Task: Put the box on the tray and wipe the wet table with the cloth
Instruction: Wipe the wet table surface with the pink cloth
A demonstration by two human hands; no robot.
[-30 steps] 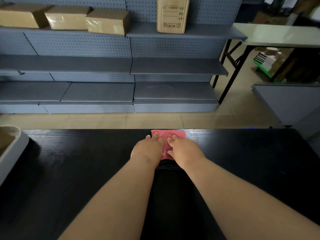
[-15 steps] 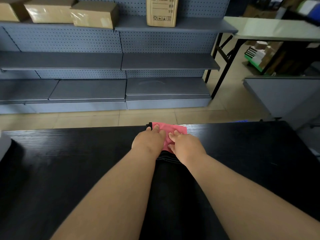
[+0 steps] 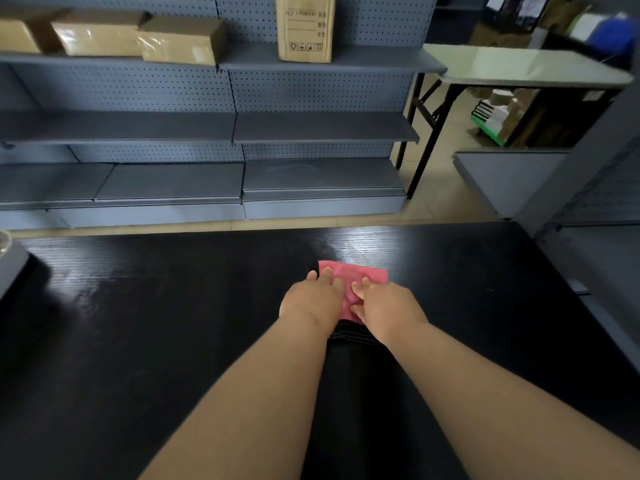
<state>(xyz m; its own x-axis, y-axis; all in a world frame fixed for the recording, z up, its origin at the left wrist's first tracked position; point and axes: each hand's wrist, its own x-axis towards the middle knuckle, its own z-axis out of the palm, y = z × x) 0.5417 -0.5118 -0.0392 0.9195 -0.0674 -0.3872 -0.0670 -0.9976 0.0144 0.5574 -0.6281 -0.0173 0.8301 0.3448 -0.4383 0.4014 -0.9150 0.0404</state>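
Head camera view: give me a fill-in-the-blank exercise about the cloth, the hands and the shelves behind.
The cloth lies on a ____ table. The left hand and the right hand both press on the ____. The cardboard boxes stand on the ____ shelf.
Missing words: black; cloth; top.
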